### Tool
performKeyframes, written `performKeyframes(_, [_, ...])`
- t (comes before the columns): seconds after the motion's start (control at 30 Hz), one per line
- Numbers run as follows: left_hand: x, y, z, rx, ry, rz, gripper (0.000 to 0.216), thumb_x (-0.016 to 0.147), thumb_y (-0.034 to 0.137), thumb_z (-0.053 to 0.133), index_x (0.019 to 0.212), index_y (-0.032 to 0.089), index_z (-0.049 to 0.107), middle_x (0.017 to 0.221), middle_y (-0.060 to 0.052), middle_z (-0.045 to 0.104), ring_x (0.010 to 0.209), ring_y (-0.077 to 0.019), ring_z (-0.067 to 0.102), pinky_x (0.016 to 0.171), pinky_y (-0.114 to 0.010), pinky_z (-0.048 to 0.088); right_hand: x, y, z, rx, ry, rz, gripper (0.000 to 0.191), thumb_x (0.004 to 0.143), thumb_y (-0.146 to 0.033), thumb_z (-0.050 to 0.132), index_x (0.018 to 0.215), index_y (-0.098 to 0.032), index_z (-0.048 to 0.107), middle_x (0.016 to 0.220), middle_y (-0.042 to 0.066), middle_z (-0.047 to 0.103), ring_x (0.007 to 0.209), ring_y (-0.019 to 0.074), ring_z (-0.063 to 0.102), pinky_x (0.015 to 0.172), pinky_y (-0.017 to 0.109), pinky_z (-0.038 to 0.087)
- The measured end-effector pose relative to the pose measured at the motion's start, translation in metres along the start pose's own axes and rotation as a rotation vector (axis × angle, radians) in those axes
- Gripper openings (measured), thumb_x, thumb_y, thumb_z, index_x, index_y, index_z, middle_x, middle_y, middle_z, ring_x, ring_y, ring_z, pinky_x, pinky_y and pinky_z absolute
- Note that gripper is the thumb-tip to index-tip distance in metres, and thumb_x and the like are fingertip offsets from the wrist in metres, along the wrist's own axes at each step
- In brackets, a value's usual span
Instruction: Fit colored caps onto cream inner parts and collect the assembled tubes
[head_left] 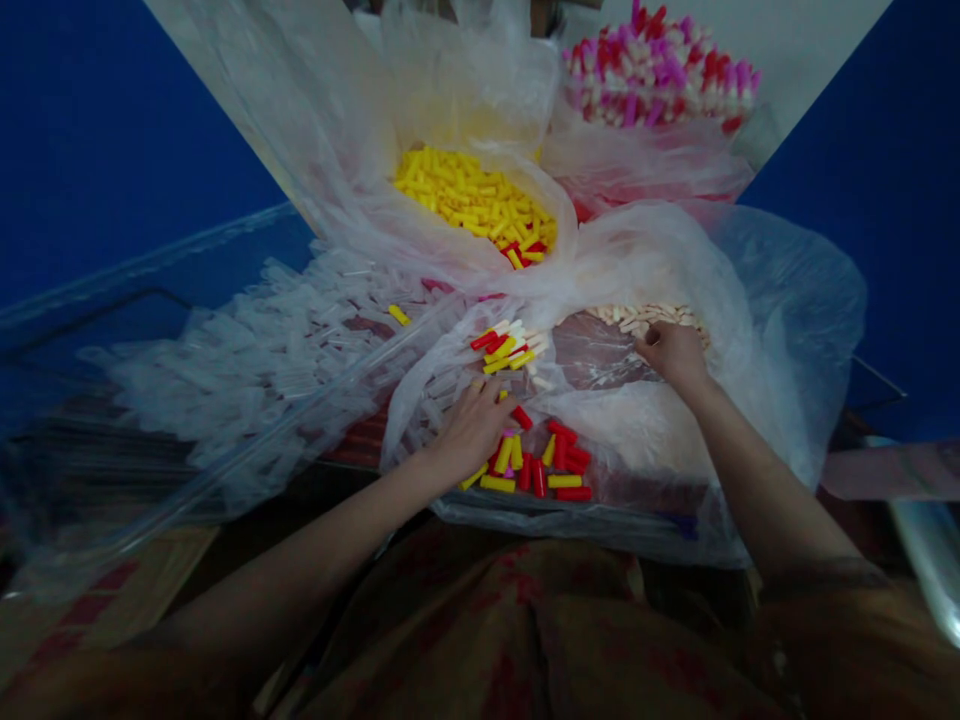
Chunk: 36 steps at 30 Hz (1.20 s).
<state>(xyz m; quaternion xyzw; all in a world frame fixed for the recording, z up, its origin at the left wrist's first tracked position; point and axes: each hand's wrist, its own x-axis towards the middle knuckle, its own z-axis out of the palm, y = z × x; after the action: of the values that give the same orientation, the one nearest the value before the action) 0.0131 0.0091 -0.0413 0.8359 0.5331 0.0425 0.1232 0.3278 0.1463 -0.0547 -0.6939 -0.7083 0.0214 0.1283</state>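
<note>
My left hand (472, 425) rests palm down on clear plastic sheeting, fingers curled over a bundle of small red and yellow capped pieces (510, 345). Loose red and yellow caps (551, 470) lie just right of that hand. My right hand (673, 352) reaches into a clear bag of cream-coloured pieces (637, 316), fingers closed in a pinch on them. What the fingers hold is hidden.
A bag of yellow caps (472, 200) sits behind. A bag of assembled pink, red and white pieces (660, 70) is at the far right back. A heap of clear plastic tubes (247, 350) fills the left. Blue walls flank both sides.
</note>
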Motion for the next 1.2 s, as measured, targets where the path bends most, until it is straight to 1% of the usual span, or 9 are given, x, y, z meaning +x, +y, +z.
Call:
performKeyframes(0.1, [0.009, 0.000, 0.008, 0.048, -0.027, 0.067, 0.025, 0.089, 0.014, 0.049, 0.108, 0.019, 0.065, 0.115, -0.012, 0.049, 0.113, -0.0290, 0.043, 0.094, -0.044, 0.042, -0.015, -0.017, -0.011, 0.427, 0.035, -0.022, 0.021, 0.074, -0.035, 0.067, 0.069, -0.015, 0.063, 0.063, 0.004, 0.063, 0.060, 0.0170, 0.058, 0.058, 0.026, 0.039])
performKeyframes(0.2, [0.017, 0.001, 0.011, 0.057, -0.033, 0.116, 0.015, 0.089, 0.013, 0.050, 0.095, 0.015, 0.063, 0.116, -0.014, 0.051, 0.116, -0.0305, 0.044, 0.094, -0.044, 0.042, -0.045, -0.044, -0.022, 0.847, -0.147, -0.140, 0.033, 0.075, -0.048, 0.070, 0.076, -0.015, 0.063, 0.064, 0.002, 0.063, 0.056, 0.0134, 0.055, 0.053, 0.024, 0.039])
performKeyframes(0.27, [0.019, 0.003, 0.009, -0.035, -0.006, 0.116, 0.013, 0.088, 0.010, 0.048, 0.095, 0.014, 0.058, 0.110, -0.013, 0.055, 0.111, -0.0276, 0.049, 0.093, -0.041, 0.043, -0.069, -0.063, -0.029, 0.954, -0.276, -0.243, 0.034, 0.078, -0.049, 0.069, 0.079, -0.015, 0.064, 0.066, 0.002, 0.063, 0.056, 0.0121, 0.054, 0.052, 0.023, 0.039])
performKeyframes(0.37, [0.018, 0.008, 0.000, -0.359, 0.057, 0.088, 0.007, 0.091, 0.016, 0.047, 0.097, 0.016, 0.050, 0.096, -0.007, 0.060, 0.093, -0.0217, 0.057, 0.083, -0.035, 0.045, -0.097, -0.086, -0.035, 0.900, -0.300, -0.403, 0.024, 0.086, -0.039, 0.064, 0.084, -0.015, 0.068, 0.074, 0.003, 0.066, 0.064, 0.0131, 0.057, 0.057, 0.024, 0.041])
performKeyframes(0.53, [0.012, 0.017, -0.013, -0.672, 0.141, 0.114, 0.008, 0.092, 0.023, 0.044, 0.098, 0.018, 0.046, 0.091, -0.003, 0.059, 0.085, -0.0177, 0.058, 0.076, -0.030, 0.043, -0.113, -0.100, -0.035, 0.742, -0.143, -0.568, 0.016, 0.092, -0.021, 0.053, 0.097, -0.016, 0.067, 0.085, 0.006, 0.066, 0.077, 0.0159, 0.060, 0.067, 0.026, 0.045])
performKeyframes(0.8, [0.009, 0.024, -0.015, -0.645, 0.180, 0.110, 0.005, 0.091, 0.024, 0.042, 0.092, 0.019, 0.043, 0.087, -0.003, 0.058, 0.081, -0.0181, 0.055, 0.071, -0.029, 0.039, -0.111, -0.099, -0.035, 0.656, -0.016, -0.752, 0.018, 0.089, -0.008, 0.049, 0.099, -0.016, 0.062, 0.085, 0.007, 0.062, 0.078, 0.0165, 0.058, 0.068, 0.026, 0.046])
performKeyframes(0.97, [0.012, 0.029, -0.004, -0.649, 0.211, 0.074, 0.003, 0.089, 0.021, 0.041, 0.086, 0.020, 0.041, 0.080, -0.002, 0.055, 0.075, -0.0179, 0.053, 0.065, -0.028, 0.036, -0.113, -0.099, -0.030, 0.626, 0.026, -0.785, 0.020, 0.085, -0.004, 0.050, 0.096, -0.016, 0.061, 0.082, 0.006, 0.060, 0.075, 0.0164, 0.056, 0.065, 0.026, 0.045])
performKeyframes(1.1, [0.015, 0.030, 0.005, -0.694, 0.184, 0.052, 0.005, 0.089, 0.023, 0.040, 0.085, 0.020, 0.041, 0.077, -0.002, 0.054, 0.072, -0.0179, 0.053, 0.064, -0.028, 0.037, -0.116, -0.101, -0.024, 0.594, 0.003, -0.759, 0.021, 0.084, -0.004, 0.049, 0.094, -0.015, 0.063, 0.082, 0.007, 0.062, 0.076, 0.0163, 0.058, 0.066, 0.025, 0.046])
performKeyframes(1.2, [0.020, 0.026, 0.001, -0.683, 0.145, 0.049, 0.007, 0.089, 0.025, 0.041, 0.086, 0.019, 0.044, 0.078, -0.002, 0.057, 0.073, -0.0182, 0.055, 0.066, -0.029, 0.039, -0.107, -0.099, -0.026, 0.585, -0.100, -0.719, 0.017, 0.089, -0.011, 0.050, 0.097, -0.016, 0.065, 0.084, 0.006, 0.064, 0.076, 0.0159, 0.059, 0.067, 0.025, 0.046])
